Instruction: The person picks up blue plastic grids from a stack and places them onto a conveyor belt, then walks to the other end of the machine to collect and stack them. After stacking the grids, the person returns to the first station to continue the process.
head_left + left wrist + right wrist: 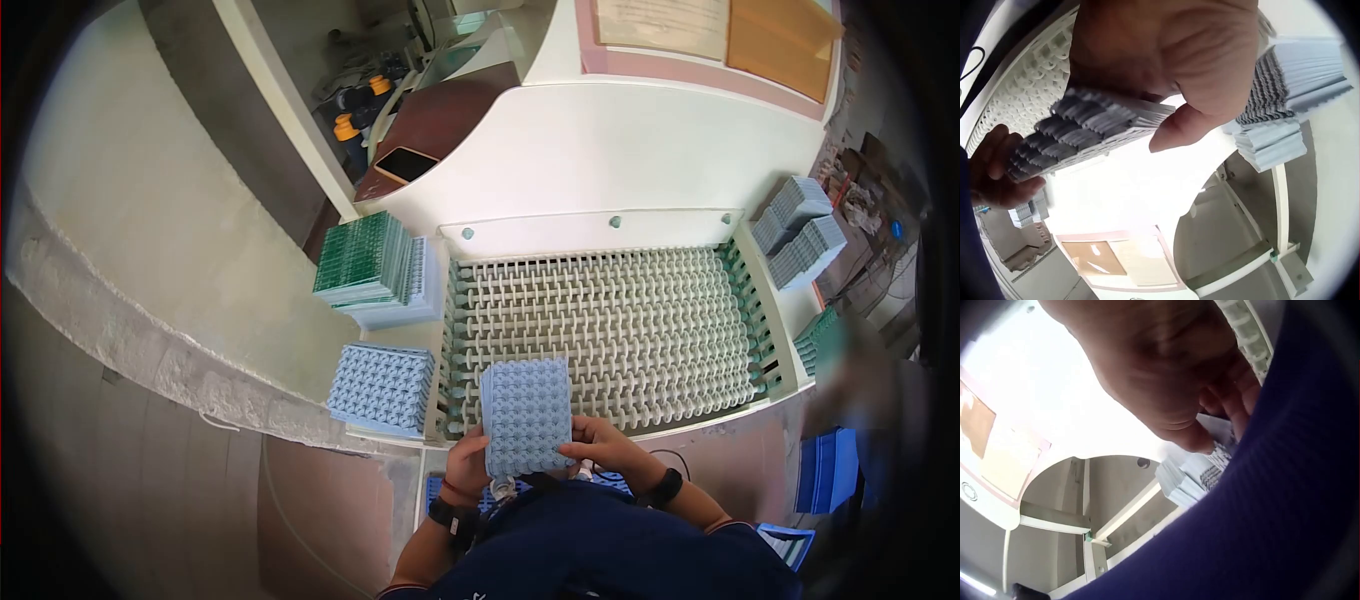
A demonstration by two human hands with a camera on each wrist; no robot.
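Both hands hold a small stack of light-blue panels upright in front of the body, over the near edge of the roller bed. Rows of raised bumps cover its face. My left hand grips the lower left edge, with the thumb along the side in the left wrist view. On the opposite edge, my right hand pinches the stack, thumb on its front face. Seen edge-on in the left wrist view, the panels show several thin layers. A sleeve hides most of the stack in the right wrist view.
White rollers fill the machine bed ahead. Left of it stand a green-topped stack and a pile of blue bumpy panels. Grey-blue stacks stand on the right ledge. A phone lies behind; a blue bin is lower right.
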